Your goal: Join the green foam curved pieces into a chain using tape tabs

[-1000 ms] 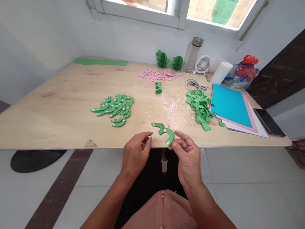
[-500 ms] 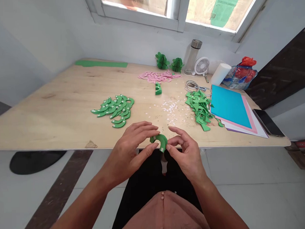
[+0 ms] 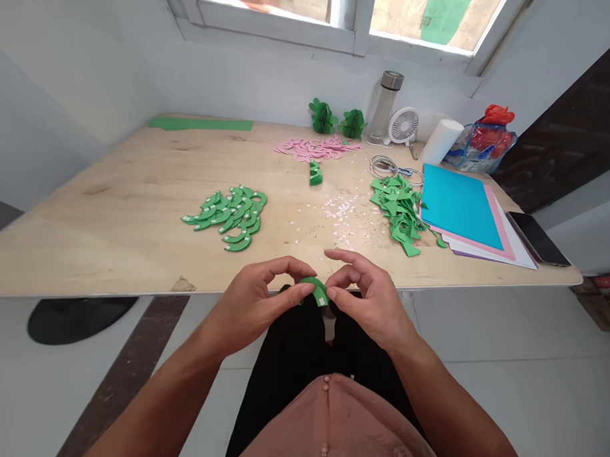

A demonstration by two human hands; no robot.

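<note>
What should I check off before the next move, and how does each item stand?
1. Left hand grips the green piece: ok, pinched between thumb and fingers.
2. Right hand grips it too: cannot tell; fingertips are at its right edge.
3. White patch exposed: ok, facing the camera.
4. Piece's layers aligned: cannot tell, fingers cover part.
5. Curved green pieces apart from green scraps: ok.
6. Tabletop free of white bits: not ok, scattered.

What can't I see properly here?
All in the head view:
Part of the green curved piece: hidden by fingers and thumb of the left hand.
Far side of the black round thing below: hidden by the table.
Top of the window: cut off by the upper edge.
White scraps: too small to count.
</note>
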